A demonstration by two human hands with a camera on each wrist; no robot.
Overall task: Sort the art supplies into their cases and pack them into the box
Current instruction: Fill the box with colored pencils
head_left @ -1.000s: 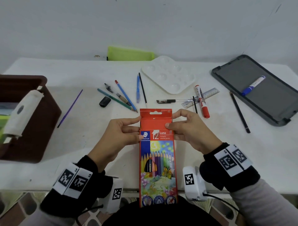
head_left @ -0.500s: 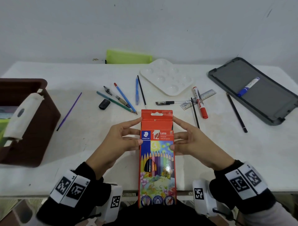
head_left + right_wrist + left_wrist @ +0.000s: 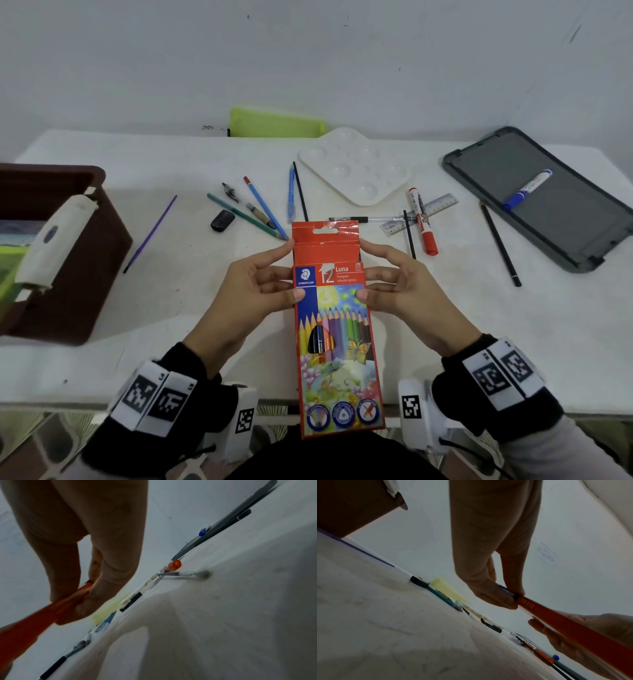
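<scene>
Both-handed, flat cardboard pencil box (image 3: 334, 329) pinched.

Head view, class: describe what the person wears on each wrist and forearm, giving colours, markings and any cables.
Both hands, left hand and right hand, are bare. Each wrist carries a black cuff with a pair of white tags printed with black square codes. Beneath each wrist sits a white camera block with its own code tag; a thin black cable trails from the right one. Pale sleeves show behind the cuffs.
</scene>
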